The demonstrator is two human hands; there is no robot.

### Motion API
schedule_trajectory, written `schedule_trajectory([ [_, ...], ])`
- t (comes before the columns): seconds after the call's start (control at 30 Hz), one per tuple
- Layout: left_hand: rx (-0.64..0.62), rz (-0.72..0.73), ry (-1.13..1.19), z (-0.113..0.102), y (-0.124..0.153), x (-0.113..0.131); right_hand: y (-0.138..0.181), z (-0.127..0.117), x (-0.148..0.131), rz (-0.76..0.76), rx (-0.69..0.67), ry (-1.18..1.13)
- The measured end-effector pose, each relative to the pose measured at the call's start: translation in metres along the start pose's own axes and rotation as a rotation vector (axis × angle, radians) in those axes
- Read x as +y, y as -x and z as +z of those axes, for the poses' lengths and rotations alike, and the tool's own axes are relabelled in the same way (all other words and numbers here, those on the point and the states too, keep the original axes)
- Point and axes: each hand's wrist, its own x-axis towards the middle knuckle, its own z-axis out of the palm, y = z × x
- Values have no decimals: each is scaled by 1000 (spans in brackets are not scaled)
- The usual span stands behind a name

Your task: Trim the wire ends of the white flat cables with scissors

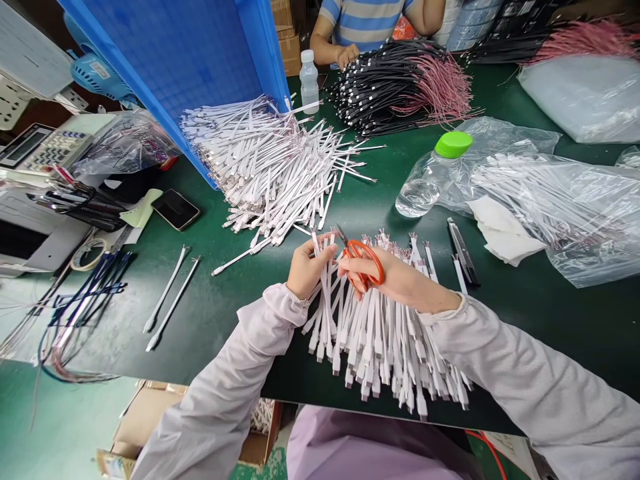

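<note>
In the head view my left hand (310, 265) pinches short white cables (327, 293), their stripped wire ends pointing up past the fingers. My right hand (385, 270) is closed round the orange handles of a pair of scissors (376, 265). The dark blades point up and left, close beside the wire ends at my left hand. Under both hands, a spread of white cables (380, 347) lies on the green table, with connector plugs toward me and bare wires away from me. How many cables my left fingers hold is hard to make out.
A large pile of white cables (280, 173) spills from a tipped blue bin (185, 60). A green-capped bottle (425, 177), a box cutter (463, 253) and bagged cables (560, 193) lie to the right. Leftward are two single cables (173, 303) and a phone (176, 209). A person (367, 23) sits opposite.
</note>
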Motion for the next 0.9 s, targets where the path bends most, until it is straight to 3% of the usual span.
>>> schedule_trajectory([
  [0.27, 15, 20, -1, -1, -2, -3, -2, 3, 7, 99, -12, -203],
  [0.9, 16, 53, -74, -2, -1, -3, -1, 4, 6, 95, -23, -249],
])
